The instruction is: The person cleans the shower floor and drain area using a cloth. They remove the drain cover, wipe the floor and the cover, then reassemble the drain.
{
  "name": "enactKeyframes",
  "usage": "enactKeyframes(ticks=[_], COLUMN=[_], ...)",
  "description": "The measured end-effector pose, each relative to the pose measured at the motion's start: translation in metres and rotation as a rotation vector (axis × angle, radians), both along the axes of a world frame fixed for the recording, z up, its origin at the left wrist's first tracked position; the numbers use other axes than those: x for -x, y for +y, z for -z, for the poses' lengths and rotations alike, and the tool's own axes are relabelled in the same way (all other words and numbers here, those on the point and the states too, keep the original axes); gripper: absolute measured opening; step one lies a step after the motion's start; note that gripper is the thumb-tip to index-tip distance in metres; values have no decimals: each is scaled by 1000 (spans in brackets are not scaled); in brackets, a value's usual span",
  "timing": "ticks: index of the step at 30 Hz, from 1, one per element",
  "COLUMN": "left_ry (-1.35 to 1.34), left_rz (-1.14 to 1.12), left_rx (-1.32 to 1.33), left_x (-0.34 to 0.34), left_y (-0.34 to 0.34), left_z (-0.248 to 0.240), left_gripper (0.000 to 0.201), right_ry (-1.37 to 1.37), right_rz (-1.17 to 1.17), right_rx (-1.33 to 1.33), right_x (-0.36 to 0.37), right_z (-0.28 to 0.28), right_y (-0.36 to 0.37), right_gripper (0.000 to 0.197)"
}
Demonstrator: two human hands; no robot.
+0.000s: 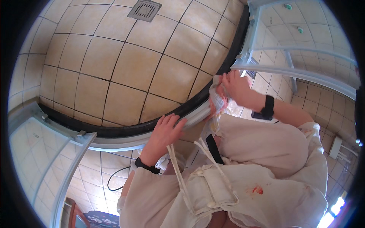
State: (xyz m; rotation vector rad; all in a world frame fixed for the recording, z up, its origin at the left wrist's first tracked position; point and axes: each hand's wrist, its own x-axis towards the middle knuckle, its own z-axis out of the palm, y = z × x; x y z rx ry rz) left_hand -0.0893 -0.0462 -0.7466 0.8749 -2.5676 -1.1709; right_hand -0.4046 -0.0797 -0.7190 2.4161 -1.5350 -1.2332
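My right hand (236, 86) presses a crumpled cloth (218, 99), grey-white with pink parts, against the curved shower threshold near the edge of the right glass door. Its fingers bend over the cloth's top; part of the cloth hangs toward me. My left hand (162, 133) rests lower down on the same threshold, fingers spread and holding nothing. The threshold has a black inner curb (133, 130) and a pale metal track (114, 143) along its outer side. Both wrists wear black bands.
Beyond the curb lies a beige tiled shower floor (133, 76) with a square drain (144, 10). Glass doors stand at the left (42, 152) and right (300, 34). A thin black cable (110, 181) loops on the tiles at the lower left. A dark patterned mat (102, 219) is below it.
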Motion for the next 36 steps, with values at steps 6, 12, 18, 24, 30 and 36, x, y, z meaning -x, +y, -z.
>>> enactKeyframes(ticks=[6,12,18,24,30,36], left_ry=[-27,-6,13,-23,9,-32], left_rz=[0,-13,-21,-12,-16,9], left_rx=[-89,-1,0,-22,-1,-19], left_x=[0,-2,0,3,1,2], left_y=[3,-2,1,3,2,-5], left_z=[6,-7,-4,6,4,4], left_gripper=[47,48,49,47,47,51], right_ry=[-204,-28,-176,-440,-379,-447], right_rz=[-242,73,280,251,85,103], right_rx=[111,-92,-90,-228,-245,-168], right_x=[6,11,17,-42,13,16], right_z=[-13,-7,19,-4,-12,-3], right_y=[13,-17,-16,12,-13,-10], right_gripper=[35,30,25,30,32,23])
